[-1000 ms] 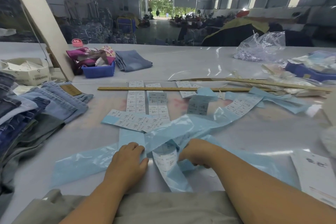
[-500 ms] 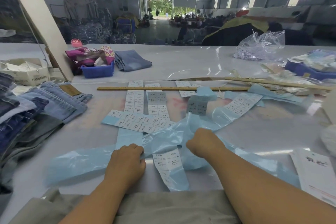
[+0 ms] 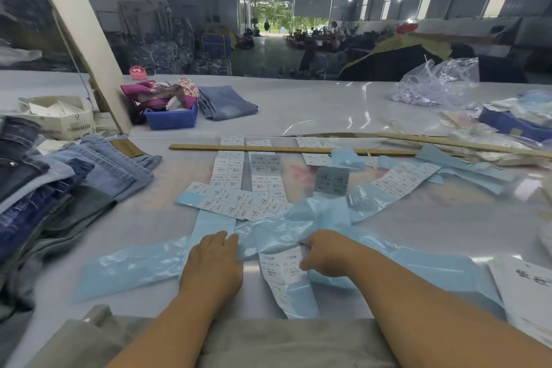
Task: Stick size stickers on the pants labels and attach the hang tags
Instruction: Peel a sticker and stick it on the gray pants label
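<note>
Nearest us, a sticker strip point(image 3: 283, 270) on pale blue backing lies on the table point(image 3: 388, 227), printed "1103#", running from between our hands toward the table's near edge. Our right hand point(image 3: 324, 257) sits at its right edge, fingers curled, thumb and fingertips pinching at the stickers there; what exactly they have hold of we cannot tell. Our left hand point(image 3: 213, 263) lies palm down, fingers straight, pressing on a crumpled blue backing film point(image 3: 277, 233) that crosses over the top of the strip.

Farther out, more sticker sheets point(image 3: 236, 203) fan across the table middle, some in upright columns, one slanted. A grey sheet point(image 3: 331, 181) lies to their right, and a long curved strip point(image 3: 403, 179) beyond that. A wooden ruler point(image 3: 283, 149) lies across the sheets' far ends.

To the left, a stack of jeans point(image 3: 59, 182), light over dark, one brown waist patch showing. Behind it a white box point(image 3: 56, 116), a blue bin point(image 3: 171, 118) of cloth, and folded denim point(image 3: 225, 101). Olive fabric point(image 3: 268, 343) lies at the near edge under our forearms. White printed paper point(image 3: 528, 287) at far right; its text is too blurred to read.
</note>
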`<action>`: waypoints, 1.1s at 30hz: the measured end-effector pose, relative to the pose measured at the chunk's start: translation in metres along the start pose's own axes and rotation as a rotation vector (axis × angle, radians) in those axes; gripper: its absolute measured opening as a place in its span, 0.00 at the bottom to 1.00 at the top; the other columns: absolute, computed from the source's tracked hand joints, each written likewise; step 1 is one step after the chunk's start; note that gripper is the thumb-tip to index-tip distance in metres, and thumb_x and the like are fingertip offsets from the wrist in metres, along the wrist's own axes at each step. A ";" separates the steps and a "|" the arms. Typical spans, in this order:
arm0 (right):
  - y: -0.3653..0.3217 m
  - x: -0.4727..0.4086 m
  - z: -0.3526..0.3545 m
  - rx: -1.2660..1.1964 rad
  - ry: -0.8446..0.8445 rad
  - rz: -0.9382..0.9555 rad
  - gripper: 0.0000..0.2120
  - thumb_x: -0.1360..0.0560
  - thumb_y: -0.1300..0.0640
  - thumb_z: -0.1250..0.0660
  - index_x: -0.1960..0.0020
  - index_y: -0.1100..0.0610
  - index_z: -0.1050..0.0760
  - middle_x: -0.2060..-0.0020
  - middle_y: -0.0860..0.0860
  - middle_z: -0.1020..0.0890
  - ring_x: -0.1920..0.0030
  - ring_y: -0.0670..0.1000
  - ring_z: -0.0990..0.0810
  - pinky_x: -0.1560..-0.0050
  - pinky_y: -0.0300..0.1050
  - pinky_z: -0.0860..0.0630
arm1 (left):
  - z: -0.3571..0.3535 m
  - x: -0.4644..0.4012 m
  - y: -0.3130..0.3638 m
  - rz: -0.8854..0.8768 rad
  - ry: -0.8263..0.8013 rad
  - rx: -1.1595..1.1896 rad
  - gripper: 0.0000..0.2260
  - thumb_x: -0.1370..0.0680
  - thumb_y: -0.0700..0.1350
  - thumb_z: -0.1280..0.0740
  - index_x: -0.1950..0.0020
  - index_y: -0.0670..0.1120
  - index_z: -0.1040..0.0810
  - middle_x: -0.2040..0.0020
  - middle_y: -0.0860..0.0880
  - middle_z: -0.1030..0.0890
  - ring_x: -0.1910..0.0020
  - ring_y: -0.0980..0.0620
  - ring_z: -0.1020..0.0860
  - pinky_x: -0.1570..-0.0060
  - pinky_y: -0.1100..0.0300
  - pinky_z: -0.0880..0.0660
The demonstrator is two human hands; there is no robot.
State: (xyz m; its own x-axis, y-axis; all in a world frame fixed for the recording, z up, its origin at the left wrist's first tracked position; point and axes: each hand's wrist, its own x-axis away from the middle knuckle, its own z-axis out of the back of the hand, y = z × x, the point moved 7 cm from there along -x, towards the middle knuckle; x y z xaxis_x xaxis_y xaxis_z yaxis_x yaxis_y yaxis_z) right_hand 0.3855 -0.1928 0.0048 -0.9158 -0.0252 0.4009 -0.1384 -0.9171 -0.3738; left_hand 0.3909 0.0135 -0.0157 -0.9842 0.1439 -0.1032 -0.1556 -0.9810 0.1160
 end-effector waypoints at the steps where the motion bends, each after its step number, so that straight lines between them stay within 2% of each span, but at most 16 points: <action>1: 0.003 -0.001 -0.001 0.016 -0.004 -0.023 0.15 0.26 0.54 0.30 0.41 0.57 0.24 0.46 0.52 0.21 0.46 0.53 0.22 0.51 0.42 0.28 | -0.001 0.000 -0.001 0.007 -0.016 -0.016 0.14 0.20 0.50 0.43 0.36 0.51 0.29 0.39 0.52 0.25 0.43 0.50 0.27 0.47 0.57 0.33; 4: 0.008 -0.001 0.003 0.049 0.056 -0.060 0.12 0.25 0.54 0.32 0.44 0.56 0.26 0.52 0.50 0.23 0.52 0.51 0.24 0.59 0.39 0.30 | 0.007 0.002 -0.001 0.028 -0.015 -0.141 0.08 0.20 0.45 0.44 0.47 0.51 0.26 0.48 0.51 0.23 0.54 0.50 0.26 0.56 0.57 0.36; 6: 0.008 -0.002 0.006 0.032 0.096 -0.059 0.07 0.26 0.55 0.33 0.49 0.55 0.27 0.56 0.49 0.23 0.54 0.50 0.23 0.61 0.39 0.29 | 0.010 0.004 -0.002 0.054 -0.029 -0.192 0.10 0.22 0.42 0.44 0.47 0.52 0.26 0.50 0.52 0.23 0.53 0.49 0.25 0.51 0.55 0.34; 9: 0.007 -0.002 0.009 0.000 0.139 -0.050 0.09 0.26 0.55 0.34 0.46 0.55 0.26 0.51 0.50 0.20 0.52 0.51 0.21 0.54 0.41 0.26 | 0.011 0.001 -0.002 0.054 -0.014 -0.190 0.11 0.23 0.42 0.44 0.46 0.52 0.26 0.49 0.52 0.24 0.54 0.49 0.27 0.44 0.55 0.33; 12: 0.005 -0.001 0.010 0.003 0.147 -0.038 0.16 0.25 0.55 0.34 0.37 0.53 0.27 0.42 0.51 0.21 0.49 0.50 0.23 0.52 0.41 0.29 | 0.003 -0.001 0.007 -0.049 -0.004 -0.068 0.13 0.21 0.51 0.43 0.38 0.52 0.26 0.41 0.52 0.24 0.43 0.50 0.27 0.42 0.55 0.34; 14: 0.004 -0.002 0.004 0.011 0.078 -0.044 0.22 0.25 0.55 0.32 0.32 0.54 0.28 0.37 0.51 0.23 0.44 0.52 0.24 0.47 0.41 0.29 | -0.009 0.000 0.015 -0.111 -0.084 0.020 0.21 0.21 0.60 0.44 0.31 0.54 0.31 0.33 0.54 0.29 0.34 0.51 0.32 0.37 0.55 0.36; 16: 0.002 -0.002 -0.003 0.049 0.001 -0.036 0.22 0.26 0.55 0.30 0.33 0.55 0.27 0.37 0.51 0.23 0.40 0.53 0.24 0.43 0.43 0.29 | -0.015 0.001 0.019 -0.120 -0.119 -0.004 0.23 0.21 0.63 0.47 0.30 0.54 0.33 0.32 0.53 0.30 0.33 0.50 0.32 0.35 0.53 0.36; 20: 0.001 -0.004 -0.001 0.061 0.032 -0.034 0.12 0.26 0.55 0.31 0.43 0.56 0.21 0.46 0.52 0.19 0.48 0.52 0.21 0.48 0.42 0.26 | -0.003 -0.003 0.022 -0.098 -0.015 -0.121 0.13 0.19 0.54 0.46 0.38 0.53 0.28 0.41 0.51 0.24 0.43 0.48 0.26 0.39 0.52 0.37; 23: 0.004 -0.004 0.007 0.061 0.121 -0.061 0.05 0.27 0.56 0.34 0.52 0.55 0.24 0.54 0.50 0.20 0.55 0.51 0.22 0.57 0.41 0.27 | -0.001 -0.001 0.019 -0.078 -0.015 -0.165 0.11 0.19 0.45 0.45 0.42 0.52 0.27 0.44 0.51 0.24 0.45 0.48 0.26 0.31 0.50 0.42; 25: 0.005 -0.001 0.015 0.064 0.211 -0.072 0.03 0.27 0.56 0.35 0.55 0.54 0.27 0.60 0.48 0.23 0.59 0.50 0.23 0.63 0.40 0.30 | 0.007 0.001 0.016 -0.061 0.060 -0.110 0.10 0.20 0.41 0.44 0.44 0.50 0.25 0.48 0.50 0.23 0.47 0.47 0.25 0.28 0.47 0.42; 26: 0.006 0.000 0.019 0.068 0.262 -0.079 0.03 0.27 0.55 0.35 0.55 0.53 0.29 0.61 0.47 0.25 0.60 0.49 0.24 0.66 0.41 0.31 | 0.016 0.002 0.017 -0.071 0.143 -0.025 0.08 0.22 0.39 0.41 0.48 0.47 0.24 0.53 0.49 0.22 0.53 0.46 0.25 0.31 0.44 0.37; 27: 0.007 0.002 0.022 0.057 0.307 -0.093 0.06 0.27 0.55 0.34 0.53 0.53 0.30 0.62 0.47 0.26 0.60 0.49 0.24 0.67 0.41 0.32 | 0.026 0.003 0.018 -0.102 0.258 0.079 0.05 0.25 0.36 0.38 0.55 0.45 0.24 0.58 0.47 0.23 0.60 0.44 0.26 0.40 0.42 0.30; 29: 0.010 0.006 0.028 0.023 0.367 -0.138 0.18 0.28 0.52 0.32 0.42 0.55 0.32 0.60 0.46 0.26 0.59 0.49 0.24 0.67 0.44 0.31 | 0.045 0.010 0.020 -0.159 0.475 0.268 0.05 0.29 0.35 0.39 0.63 0.44 0.29 0.66 0.46 0.28 0.69 0.45 0.32 0.60 0.48 0.27; 31: 0.009 0.009 0.031 0.029 0.394 -0.173 0.37 0.29 0.46 0.30 0.28 0.57 0.44 0.52 0.48 0.22 0.51 0.53 0.21 0.62 0.45 0.29 | 0.059 0.018 0.023 -0.226 0.564 0.356 0.03 0.31 0.40 0.44 0.63 0.45 0.32 0.66 0.48 0.30 0.69 0.46 0.32 0.64 0.54 0.33; 32: 0.008 0.010 0.032 0.040 0.406 -0.184 0.43 0.28 0.44 0.31 0.24 0.58 0.51 0.48 0.50 0.21 0.48 0.54 0.20 0.60 0.46 0.29 | 0.063 0.020 0.025 -0.256 0.578 0.355 0.03 0.31 0.41 0.45 0.62 0.45 0.33 0.66 0.48 0.30 0.68 0.46 0.32 0.63 0.55 0.34; 33: 0.007 0.011 0.034 0.051 0.432 -0.186 0.42 0.26 0.45 0.33 0.23 0.57 0.52 0.46 0.51 0.21 0.48 0.55 0.20 0.59 0.47 0.29 | 0.066 0.021 0.026 -0.275 0.585 0.338 0.03 0.32 0.42 0.45 0.62 0.46 0.32 0.66 0.49 0.30 0.68 0.46 0.32 0.63 0.56 0.35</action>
State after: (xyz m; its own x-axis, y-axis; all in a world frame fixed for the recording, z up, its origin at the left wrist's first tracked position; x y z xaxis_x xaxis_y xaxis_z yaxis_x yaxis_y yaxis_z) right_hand 0.3877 -0.2127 0.0351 -0.9517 0.2995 0.0681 -0.3063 -0.9090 -0.2827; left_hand 0.3604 -0.0005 0.0501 -0.7146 0.1933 -0.6723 -0.5012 -0.8119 0.2993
